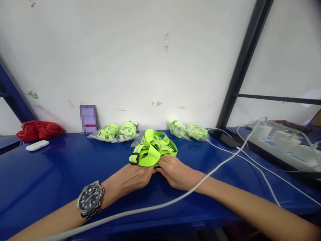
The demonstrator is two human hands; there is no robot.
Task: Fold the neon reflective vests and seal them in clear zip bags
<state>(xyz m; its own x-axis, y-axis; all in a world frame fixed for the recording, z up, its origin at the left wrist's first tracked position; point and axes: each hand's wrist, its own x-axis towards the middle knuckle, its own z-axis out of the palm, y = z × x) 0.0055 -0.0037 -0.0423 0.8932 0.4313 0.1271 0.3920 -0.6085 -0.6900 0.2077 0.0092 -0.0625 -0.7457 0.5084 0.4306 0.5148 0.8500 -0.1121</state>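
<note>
Both my hands rest on a blue table (pixel 50 174) and grip a bundle of neon yellow-green reflective straps (pixel 151 149) with a black buckle on its left side. My left hand (pixel 132 177), with a steel wristwatch (pixel 90 199) on its wrist, has its fingers curled into the bundle's near left edge. My right hand (pixel 174 170) closes on the near right edge. The two hands touch each other at the fingertips.
Bagged neon straps lie by the wall at left (pixel 117 131) and right (pixel 188 130). A red bag (pixel 38 130) and a white case (pixel 37 145) sit far left. White cables (pixel 225 160) cross my right arm. A power strip with chargers (pixel 278 144) lies at right.
</note>
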